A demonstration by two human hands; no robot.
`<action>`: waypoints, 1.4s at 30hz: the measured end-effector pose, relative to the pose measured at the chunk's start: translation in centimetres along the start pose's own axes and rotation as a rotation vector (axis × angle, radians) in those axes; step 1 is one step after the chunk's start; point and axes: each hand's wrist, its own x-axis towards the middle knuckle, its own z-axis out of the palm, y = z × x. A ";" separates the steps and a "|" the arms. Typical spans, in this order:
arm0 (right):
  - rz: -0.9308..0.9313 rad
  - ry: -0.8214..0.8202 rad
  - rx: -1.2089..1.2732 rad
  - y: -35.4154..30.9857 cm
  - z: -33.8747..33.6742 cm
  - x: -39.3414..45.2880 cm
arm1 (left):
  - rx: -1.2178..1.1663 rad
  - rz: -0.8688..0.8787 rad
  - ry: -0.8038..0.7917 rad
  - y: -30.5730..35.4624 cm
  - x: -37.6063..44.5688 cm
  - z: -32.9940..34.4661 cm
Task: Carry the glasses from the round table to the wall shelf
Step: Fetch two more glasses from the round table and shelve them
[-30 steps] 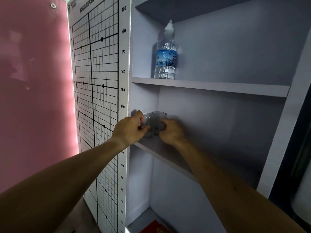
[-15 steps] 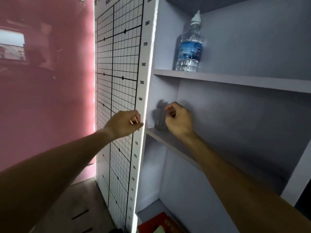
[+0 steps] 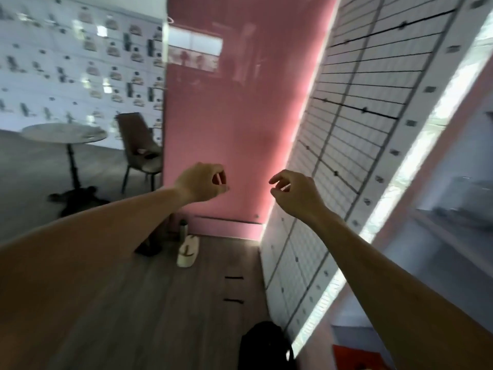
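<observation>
Pink wall [image 3: 240,116] backs both empty, loosely curled hands, left [image 3: 202,182] and right [image 3: 296,193]; round table [image 3: 64,133] stands far left.

Glossy pink wall [image 3: 240,102] straight ahead, reflecting a bright window. Grid chart panel [image 3: 360,102] with black lines leaning along the right, lit white strip [image 3: 416,156] at its edge. Grey wood-plank floor [image 3: 160,303] below. Far left: patterned white wallpaper [image 3: 80,62], round table [image 3: 64,133] on a dark pedestal, brown chair [image 3: 138,142] beside it.
</observation>
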 end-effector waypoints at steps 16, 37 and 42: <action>-0.250 -0.476 0.058 -22.2 26.1 3.7 | 0.217 -0.522 0.083 -24.9 -22.0 -17.3; -0.085 -1.329 -0.299 -9.1 59.3 -2.2 | -0.152 -1.370 -0.422 -44.6 -43.4 2.8; -0.220 -1.753 -0.585 -5.3 62.2 -7.0 | -0.428 -1.571 -0.857 -44.3 -48.9 7.4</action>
